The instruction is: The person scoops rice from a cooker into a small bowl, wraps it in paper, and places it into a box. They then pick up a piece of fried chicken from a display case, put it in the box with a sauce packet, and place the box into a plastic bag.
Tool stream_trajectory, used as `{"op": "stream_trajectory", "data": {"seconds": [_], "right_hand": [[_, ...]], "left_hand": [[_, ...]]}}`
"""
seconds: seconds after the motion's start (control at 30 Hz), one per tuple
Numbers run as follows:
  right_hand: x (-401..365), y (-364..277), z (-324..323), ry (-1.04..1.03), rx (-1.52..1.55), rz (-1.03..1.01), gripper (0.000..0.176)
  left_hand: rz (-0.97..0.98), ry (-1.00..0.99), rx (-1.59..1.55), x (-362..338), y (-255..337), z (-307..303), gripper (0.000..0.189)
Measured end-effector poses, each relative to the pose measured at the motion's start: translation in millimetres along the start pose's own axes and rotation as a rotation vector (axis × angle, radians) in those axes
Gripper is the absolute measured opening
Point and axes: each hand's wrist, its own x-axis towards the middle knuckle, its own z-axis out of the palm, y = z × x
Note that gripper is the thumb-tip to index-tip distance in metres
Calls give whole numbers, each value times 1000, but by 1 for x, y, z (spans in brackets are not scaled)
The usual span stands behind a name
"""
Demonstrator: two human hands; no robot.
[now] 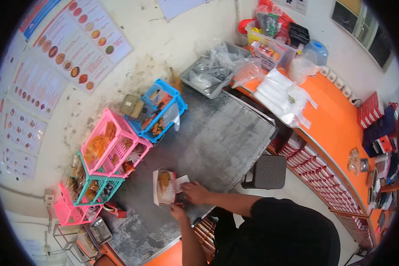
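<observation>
An open white and red box (pixel 158 188) with brown food (pixel 165 181) inside stands on the grey metal table (pixel 199 128). At the box's lower right corner, the fingers of my left hand (pixel 178 211) are closed on its edge. My right hand (pixel 194 192) is on the box's right side, with its fingers bent at a white flap (pixel 181 182); the fingertips are small and partly hidden.
Pink (pixel 115 153), green (pixel 98 191) and blue baskets (pixel 175 99) with packets line the wall side. A grey tray (pixel 217 92) of plastic bags stands at the back. White bags (pixel 277 95) lie on the orange counter (pixel 330 115). A dark stool (pixel 269 172) is beside the table.
</observation>
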Motion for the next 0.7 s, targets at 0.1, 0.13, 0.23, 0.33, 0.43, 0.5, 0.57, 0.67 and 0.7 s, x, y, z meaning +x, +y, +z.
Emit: {"op": "stream_trajectory", "data": {"seconds": [0.1, 0.13, 0.23, 0.33, 0.43, 0.5, 0.57, 0.67, 0.7], "right_hand": [[-26, 34, -26, 150, 118, 25, 44], [-42, 48, -36, 231, 132, 46, 41], [-98, 74, -86, 404, 192, 151, 30], [-160, 109, -107, 495, 165, 212, 24], [-247, 120, -134, 366, 83, 420, 21], [-295, 123, -136, 322, 55, 556, 20], [-345, 117, -142, 380, 43, 675, 23], [-429, 142, -93, 319, 68, 1071, 27], [-464, 146, -76, 207, 120, 1260, 32]], "left_hand": [[279, 33, 375, -36, -16, 8, 35], [351, 4, 505, -52, -10, 12, 32], [706, -139, 808, -69, 9, 27, 35], [708, -177, 1085, -70, 27, 44, 57], [715, -225, 1313, -56, 18, 47, 68], [814, -216, 1377, -55, 6, 41, 70], [885, -221, 1387, -55, 5, 34, 70], [867, -254, 1404, -56, 13, 27, 71], [863, -268, 1378, -58, 15, 26, 71]]}}
